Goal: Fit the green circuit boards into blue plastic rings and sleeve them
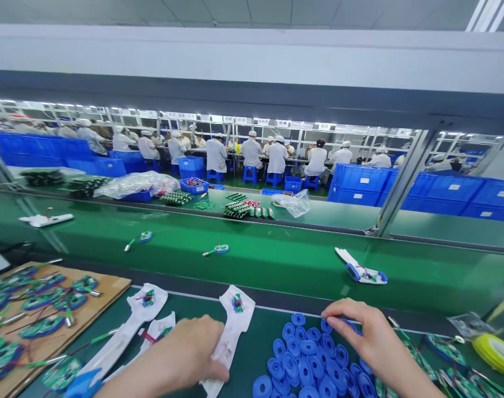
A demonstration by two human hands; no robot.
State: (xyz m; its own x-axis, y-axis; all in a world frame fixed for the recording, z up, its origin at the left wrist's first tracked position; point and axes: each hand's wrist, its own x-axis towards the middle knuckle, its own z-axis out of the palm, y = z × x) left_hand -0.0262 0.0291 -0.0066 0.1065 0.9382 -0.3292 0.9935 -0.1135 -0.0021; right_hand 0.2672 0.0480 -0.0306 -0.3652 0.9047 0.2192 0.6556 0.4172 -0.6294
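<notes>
My left hand (189, 348) is closed around the handle of a white plastic housing half (237, 309), which has a small green circuit board at its wide end. To its left lie more white housing halves (142, 309). My right hand (366, 329) reaches over a heap of blue oval rings (308, 348), thumb and forefinger pinched on one blue ring (326, 325) at the heap's far edge. Whether that ring is lifted I cannot tell.
Wired circuit boards lie on cardboard (111, 284) at left and on the bench at right, by yellow tape (496, 354). A green conveyor belt (272, 254) ahead carries boards and a white housing (366, 273). Beyond, a shelf holds board stacks (237, 209); people in white sit farther back.
</notes>
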